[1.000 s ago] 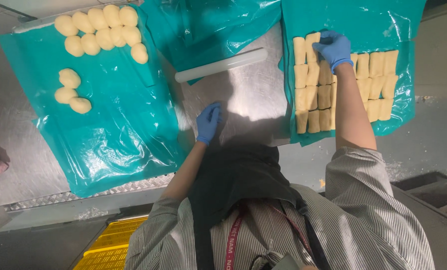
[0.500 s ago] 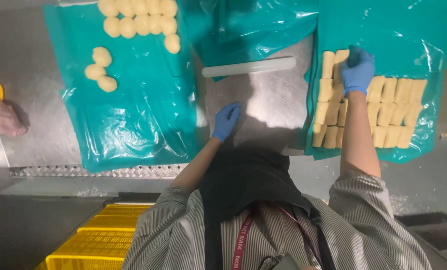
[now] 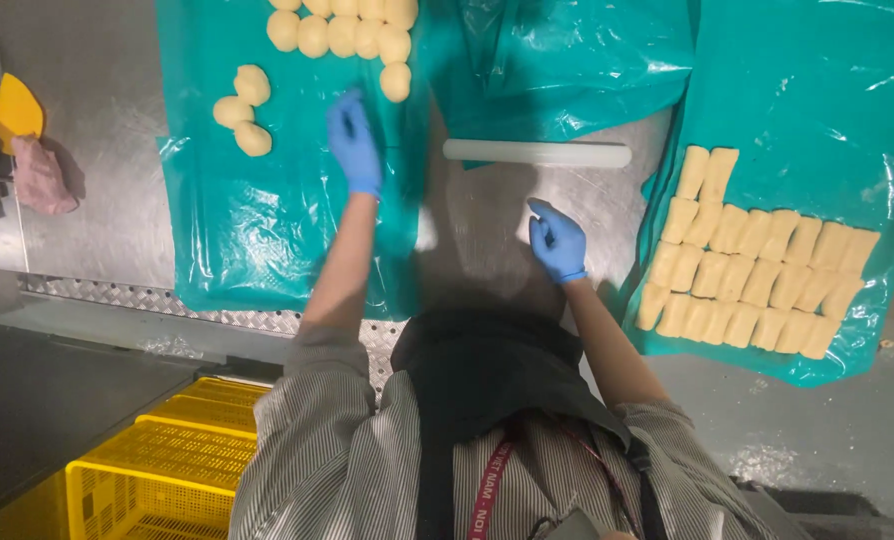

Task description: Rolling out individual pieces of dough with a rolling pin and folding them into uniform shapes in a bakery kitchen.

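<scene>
Both hands wear blue gloves. My left hand (image 3: 353,140) stretches out flat over the left teal plastic sheet (image 3: 267,240), holding nothing, just below a lone round dough ball (image 3: 395,81) and a row of dough balls (image 3: 342,32). Three more dough balls (image 3: 239,108) lie to its left. My right hand (image 3: 557,240) hovers with loosely spread fingers over the bare steel table (image 3: 487,215), just below a white rolling pin (image 3: 537,152). Rows of rectangular dough pieces (image 3: 752,265) lie on the right teal sheet (image 3: 817,110).
A crumpled teal sheet (image 3: 557,60) lies at the back centre. A yellow scraper (image 3: 15,108) and a pink cloth (image 3: 42,178) sit at the far left. A yellow crate (image 3: 157,470) stands below the table's ridged front edge (image 3: 167,305).
My left hand has gone from the table's centre out over the left sheet toward the dough balls. My right hand has left the rectangular pieces and come back to the centre.
</scene>
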